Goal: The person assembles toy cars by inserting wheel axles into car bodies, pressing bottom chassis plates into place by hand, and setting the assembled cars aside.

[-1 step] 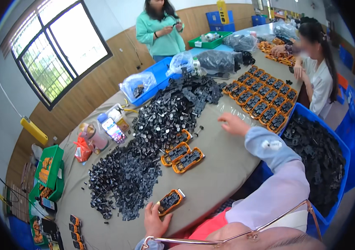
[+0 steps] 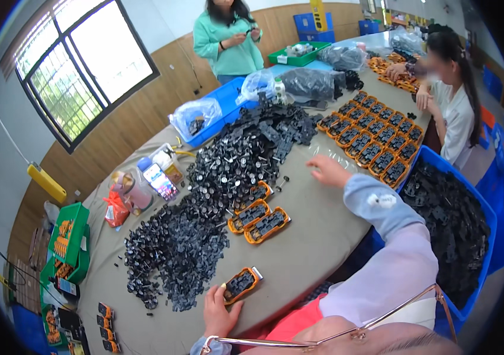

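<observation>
At the near edge of the table, my left hand (image 2: 219,312) grips the end of an orange toy-car-like shell (image 2: 241,286) with black parts inside, thumb on one side and fingers on the other. The shell lies on the cloth. My right hand (image 2: 330,172) is held over the table, fingers apart and pointing left, with nothing seen in it. Between the hands lie a few more orange shells (image 2: 266,226) filled with black parts. Beyond them spreads a heap of black wheels on axles (image 2: 231,157), beside a pile of small dark flat pieces (image 2: 187,266).
Rows of filled orange shells (image 2: 376,133) stand at the right. A blue bin (image 2: 493,236) of black parts sits beside my right arm. A phone (image 2: 160,182), a tumbler (image 2: 136,195) and a red bag (image 2: 116,210) are left. Two people (image 2: 228,47) work across the table.
My right hand has shifted slightly up and to the left. My left hand stays on the shell.
</observation>
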`<action>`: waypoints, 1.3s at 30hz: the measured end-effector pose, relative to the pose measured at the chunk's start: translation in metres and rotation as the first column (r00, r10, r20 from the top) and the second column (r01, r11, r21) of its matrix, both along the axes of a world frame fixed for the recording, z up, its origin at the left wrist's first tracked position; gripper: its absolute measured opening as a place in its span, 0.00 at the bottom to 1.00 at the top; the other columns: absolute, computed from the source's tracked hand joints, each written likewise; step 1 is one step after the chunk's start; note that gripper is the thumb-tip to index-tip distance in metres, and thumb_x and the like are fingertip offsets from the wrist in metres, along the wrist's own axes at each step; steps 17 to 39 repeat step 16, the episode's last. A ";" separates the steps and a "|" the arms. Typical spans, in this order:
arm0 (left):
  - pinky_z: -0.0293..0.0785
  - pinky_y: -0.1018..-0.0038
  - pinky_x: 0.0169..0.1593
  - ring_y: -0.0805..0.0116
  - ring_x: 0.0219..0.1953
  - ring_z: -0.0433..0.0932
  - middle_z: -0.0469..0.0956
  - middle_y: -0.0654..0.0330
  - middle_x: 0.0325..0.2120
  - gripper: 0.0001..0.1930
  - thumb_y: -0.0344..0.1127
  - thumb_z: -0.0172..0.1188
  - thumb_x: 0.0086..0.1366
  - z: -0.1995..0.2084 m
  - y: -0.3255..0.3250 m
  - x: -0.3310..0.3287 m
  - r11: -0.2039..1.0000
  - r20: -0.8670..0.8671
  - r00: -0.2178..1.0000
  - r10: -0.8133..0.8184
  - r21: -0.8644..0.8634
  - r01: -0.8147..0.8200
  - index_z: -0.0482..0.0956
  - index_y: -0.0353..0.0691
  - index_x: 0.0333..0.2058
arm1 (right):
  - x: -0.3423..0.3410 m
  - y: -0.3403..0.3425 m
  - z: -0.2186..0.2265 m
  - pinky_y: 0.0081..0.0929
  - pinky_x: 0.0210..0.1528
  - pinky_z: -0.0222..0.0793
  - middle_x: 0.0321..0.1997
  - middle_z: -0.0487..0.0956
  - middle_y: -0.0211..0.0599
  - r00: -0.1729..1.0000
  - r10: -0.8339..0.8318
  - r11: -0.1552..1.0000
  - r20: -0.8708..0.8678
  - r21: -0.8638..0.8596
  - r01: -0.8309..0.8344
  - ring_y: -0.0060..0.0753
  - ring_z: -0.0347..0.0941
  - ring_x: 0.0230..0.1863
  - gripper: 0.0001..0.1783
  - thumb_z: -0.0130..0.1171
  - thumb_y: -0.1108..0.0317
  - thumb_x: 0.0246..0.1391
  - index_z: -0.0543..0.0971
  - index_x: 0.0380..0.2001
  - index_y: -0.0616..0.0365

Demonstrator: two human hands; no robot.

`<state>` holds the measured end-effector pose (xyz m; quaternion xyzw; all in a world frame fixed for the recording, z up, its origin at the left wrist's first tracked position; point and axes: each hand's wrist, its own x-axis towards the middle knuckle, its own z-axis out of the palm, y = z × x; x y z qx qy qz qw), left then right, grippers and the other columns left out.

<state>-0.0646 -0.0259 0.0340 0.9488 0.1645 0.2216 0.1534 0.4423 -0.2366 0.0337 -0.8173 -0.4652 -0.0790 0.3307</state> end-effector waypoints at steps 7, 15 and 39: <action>0.72 0.57 0.54 0.46 0.51 0.72 0.72 0.49 0.50 0.34 0.40 0.75 0.51 -0.011 0.006 -0.009 0.992 0.004 0.999 0.040 -0.124 -0.039 0.70 0.40 0.55 | -0.010 0.085 0.008 0.41 0.57 0.70 0.46 0.78 0.45 0.941 0.303 0.940 -0.150 -0.116 -0.321 0.52 0.73 0.53 0.18 0.64 0.63 0.51 0.80 0.45 0.57; 0.73 0.57 0.50 0.47 0.49 0.74 0.72 0.50 0.49 0.35 0.41 0.76 0.50 -0.019 0.005 -0.015 0.987 0.039 0.999 0.021 -0.159 -0.014 0.69 0.41 0.55 | -0.018 0.072 -0.037 0.45 0.50 0.72 0.39 0.78 0.46 0.977 0.207 0.944 -0.046 -0.251 -0.212 0.52 0.76 0.45 0.14 0.63 0.68 0.48 0.82 0.40 0.55; 0.73 0.57 0.50 0.47 0.49 0.73 0.72 0.51 0.49 0.36 0.41 0.76 0.51 -0.019 0.004 -0.013 0.993 0.049 0.999 0.013 -0.120 -0.007 0.69 0.42 0.56 | -0.024 0.061 -0.028 0.45 0.50 0.72 0.39 0.78 0.47 0.988 0.132 0.947 -0.077 -0.284 -0.149 0.51 0.76 0.45 0.14 0.64 0.67 0.48 0.82 0.40 0.55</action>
